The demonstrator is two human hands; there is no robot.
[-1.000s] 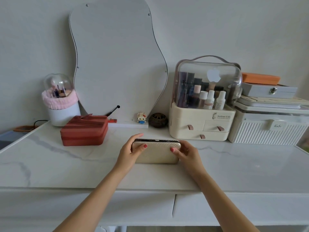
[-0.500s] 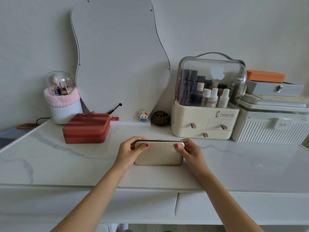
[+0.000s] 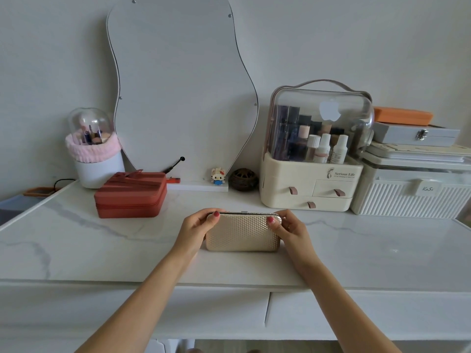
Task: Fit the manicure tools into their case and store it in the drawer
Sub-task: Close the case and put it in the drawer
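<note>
A gold, diamond-textured manicure case (image 3: 243, 234) lies closed on the white marble desk top (image 3: 102, 250), in the middle. My left hand (image 3: 195, 229) grips its left end, thumb on the lid. My right hand (image 3: 290, 229) grips its right end the same way. A metal clasp shows at the case's far edge. No loose manicure tools are visible. Two closed white drawer fronts (image 3: 356, 314) run along the desk's front, below the top.
A red zipped box (image 3: 131, 194) sits back left, by a white brush holder with a pink band (image 3: 95, 154). A wavy mirror (image 3: 182, 93) leans on the wall. A cream cosmetics organiser (image 3: 313, 159) and stacked white boxes (image 3: 413, 189) stand back right.
Both hands stay on the case's ends. The case appears lower and closer in view; the camera has shifted slightly.
</note>
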